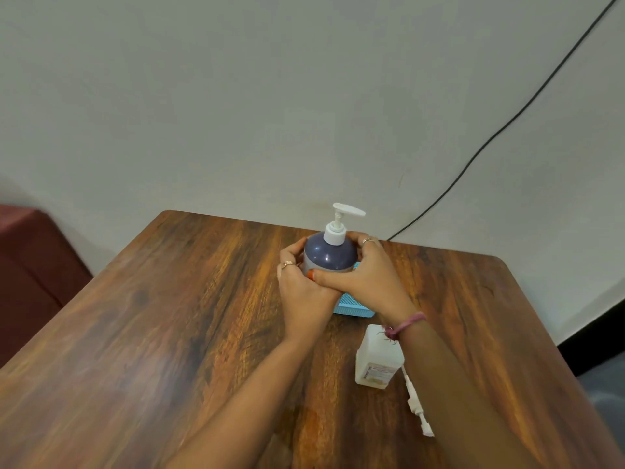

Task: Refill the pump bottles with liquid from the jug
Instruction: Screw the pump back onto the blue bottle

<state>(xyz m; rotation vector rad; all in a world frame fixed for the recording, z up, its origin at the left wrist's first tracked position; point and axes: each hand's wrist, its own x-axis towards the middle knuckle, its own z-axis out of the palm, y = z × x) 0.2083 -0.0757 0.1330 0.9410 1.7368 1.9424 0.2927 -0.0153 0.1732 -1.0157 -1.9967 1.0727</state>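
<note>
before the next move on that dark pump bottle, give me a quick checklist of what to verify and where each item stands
1. Both hands on the bottle: ok. The left hand and right hand wrap the dark pump bottle.
2. Bottle upright: ok, it stands straight, apparently in or just above the blue basket.
3. Pump head seated: ok, it sits on the neck; how tight, cannot tell.
4. Second bottle: not ok. The white bottle seems to have no pump, with a loose pump lying beside it.
5. Jug within reach: cannot tell, none shows in view.
6. Spills on the table: ok, none visible.
</note>
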